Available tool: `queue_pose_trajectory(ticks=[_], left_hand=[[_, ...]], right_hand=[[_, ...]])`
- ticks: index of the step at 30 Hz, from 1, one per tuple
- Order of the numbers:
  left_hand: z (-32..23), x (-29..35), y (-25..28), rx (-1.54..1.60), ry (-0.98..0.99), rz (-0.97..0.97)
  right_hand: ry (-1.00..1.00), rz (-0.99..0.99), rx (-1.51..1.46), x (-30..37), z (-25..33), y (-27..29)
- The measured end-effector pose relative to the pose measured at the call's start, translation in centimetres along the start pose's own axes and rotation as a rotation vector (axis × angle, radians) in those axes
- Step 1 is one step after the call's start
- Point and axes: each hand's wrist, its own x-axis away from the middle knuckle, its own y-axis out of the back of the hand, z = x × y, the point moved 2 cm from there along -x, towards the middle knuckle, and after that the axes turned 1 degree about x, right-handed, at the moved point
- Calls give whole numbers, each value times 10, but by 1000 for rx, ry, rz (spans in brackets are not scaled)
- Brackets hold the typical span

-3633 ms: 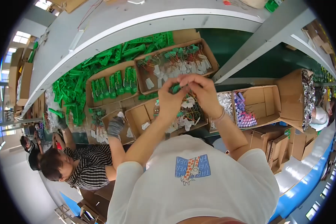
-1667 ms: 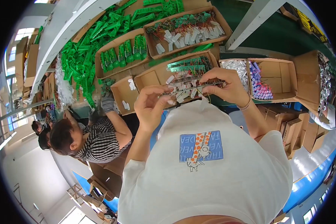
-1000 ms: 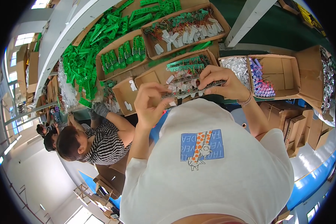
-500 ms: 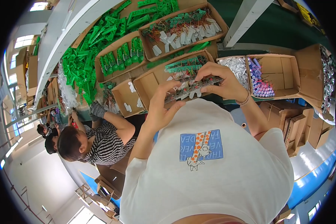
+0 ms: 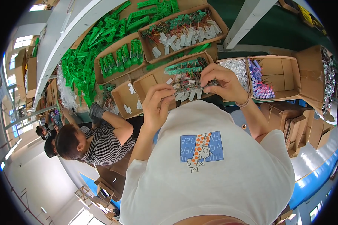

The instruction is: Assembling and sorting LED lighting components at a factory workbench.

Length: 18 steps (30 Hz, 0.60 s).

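Note:
A narrow strip of circuit boards with small components spans the space between my two hands, just in front of my white shirt. My left hand pinches its left end between thumb and fingers. At the other end, my right hand grips the strip, with the thumb below and curled fingers above. Under the strip lies an open cardboard box holding green circuit boards with wires and white pieces, partly hidden by the strip and my hands.
Beyond sits a box of wired boards with white tabs. Green plastic casings fill another box, beside a loose green pile. To the right are white parts and purple battery cells. A co-worker in stripes sits at left.
My left hand's fingers have closed from a wider spread onto the strip's left end. The strip has turned from a slant to nearly level.

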Motion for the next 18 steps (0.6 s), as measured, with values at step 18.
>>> queue_pose_trajectory(ticks=[18], left_hand=[[10,-3,-10,888,535,94]], right_hand=[[-356,-3,-247,-19,-7,-23]])
